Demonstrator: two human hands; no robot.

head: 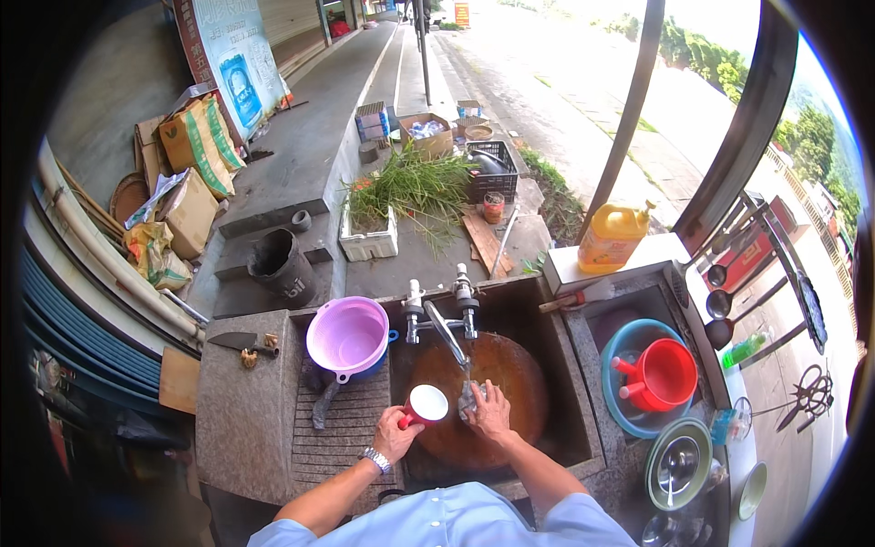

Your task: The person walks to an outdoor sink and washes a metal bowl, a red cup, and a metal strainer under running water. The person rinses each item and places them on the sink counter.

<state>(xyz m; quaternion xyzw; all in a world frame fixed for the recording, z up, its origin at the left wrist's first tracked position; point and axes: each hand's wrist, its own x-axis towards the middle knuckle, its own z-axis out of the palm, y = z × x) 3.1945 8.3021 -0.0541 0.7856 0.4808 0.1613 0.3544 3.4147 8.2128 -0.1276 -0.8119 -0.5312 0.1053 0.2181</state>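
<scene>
My left hand (394, 434), with a metal watch at the wrist, grips a red mug (428, 403) with a white inside by its handle side. The mug is tilted so its mouth faces up. My right hand (491, 412) holds a crumpled grey cloth (472, 398) under the spout of a chrome faucet (448, 335). Both hands are over a stone sink (571, 410), in which a large round brown board or lid (506, 362) lies. Whether water runs from the spout is hard to tell.
Left of the sink are a pink colander (348, 335) and a cleaver (232, 340). On the right, a red plastic dipper (666, 376) sits in a blue basin (612, 403), near stacked bowls (656, 472) and a yellow detergent jug (610, 239). Ladles (719, 304) hang at the right.
</scene>
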